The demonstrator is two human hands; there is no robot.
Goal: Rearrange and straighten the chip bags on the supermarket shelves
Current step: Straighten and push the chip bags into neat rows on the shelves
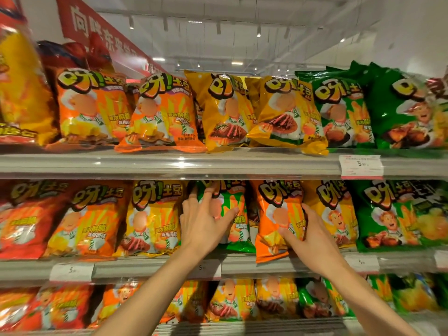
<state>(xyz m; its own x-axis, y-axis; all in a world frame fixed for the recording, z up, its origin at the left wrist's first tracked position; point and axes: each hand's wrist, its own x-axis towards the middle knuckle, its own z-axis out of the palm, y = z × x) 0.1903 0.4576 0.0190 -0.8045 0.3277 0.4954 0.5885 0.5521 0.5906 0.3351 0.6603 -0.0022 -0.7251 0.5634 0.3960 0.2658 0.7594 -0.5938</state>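
On the middle shelf, the left hand lies with fingers spread, grip apart, flat on the green bag at centre. The right hand, at 3 o'clock of it, is clamped on the orange bag, whose bottom corner overhangs the shelf edge. A narrow dark gap separates both bags.

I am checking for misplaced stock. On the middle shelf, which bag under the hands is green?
The green bag under the left hand, between a yellow bag and the orange bag that the right hand grips.
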